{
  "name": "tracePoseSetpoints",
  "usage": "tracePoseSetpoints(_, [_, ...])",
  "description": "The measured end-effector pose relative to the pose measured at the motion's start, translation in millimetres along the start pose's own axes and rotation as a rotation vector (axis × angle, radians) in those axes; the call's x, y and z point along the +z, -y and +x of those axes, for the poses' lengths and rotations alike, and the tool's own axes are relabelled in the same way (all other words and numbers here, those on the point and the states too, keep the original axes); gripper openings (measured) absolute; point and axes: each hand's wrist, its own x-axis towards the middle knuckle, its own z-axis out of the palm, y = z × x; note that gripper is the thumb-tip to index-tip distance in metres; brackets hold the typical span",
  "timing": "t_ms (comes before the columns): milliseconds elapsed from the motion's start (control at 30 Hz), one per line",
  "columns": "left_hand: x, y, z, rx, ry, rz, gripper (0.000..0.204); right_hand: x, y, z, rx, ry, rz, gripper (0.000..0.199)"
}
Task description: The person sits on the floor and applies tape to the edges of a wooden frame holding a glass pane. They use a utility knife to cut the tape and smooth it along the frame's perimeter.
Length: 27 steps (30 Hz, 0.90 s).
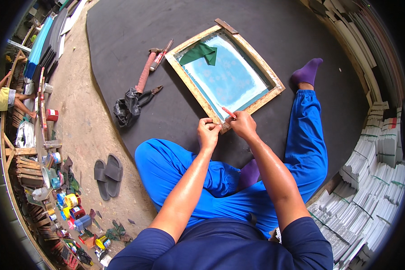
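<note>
As right hand (242, 125) grips tool (228, 111), frame (266, 97) beyond

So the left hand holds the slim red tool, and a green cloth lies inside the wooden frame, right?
Not quite: the head view shows the right hand, not the left hand, holding the slim red tool. The green cloth does lie inside the wooden frame.

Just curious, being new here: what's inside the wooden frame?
A blue-and-white panel, with a green cloth over its upper-left corner; whatever the cloth covers is hidden.
</note>
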Motion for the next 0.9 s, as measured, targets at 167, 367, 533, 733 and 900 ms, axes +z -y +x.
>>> tracePoseSetpoints(167, [-1,-14,-4,0.042,-0.014,0.145,0.039,0,5,-4,-0.028,-0.014,-0.023,0.028])
tracePoseSetpoints(367, [2,-22,-8,0.089,-0.007,0.230,0.034,6,2,-6,-0.072,-0.069,-0.052,0.024])
tracePoseSetpoints(533, [3,-22,-9,0.129,-0.020,0.307,0.032,10,-2,-8,-0.126,-0.118,-0.058,0.023])
tracePoseSetpoints(733, [4,-16,-7,0.139,-0.020,0.345,0.032,17,-10,-6,-0.146,-0.148,-0.040,0.022])
tracePoseSetpoints(900, [3,-13,-5,0.174,-0.029,0.367,0.032,18,-9,-7,-0.168,-0.164,-0.033,0.021])
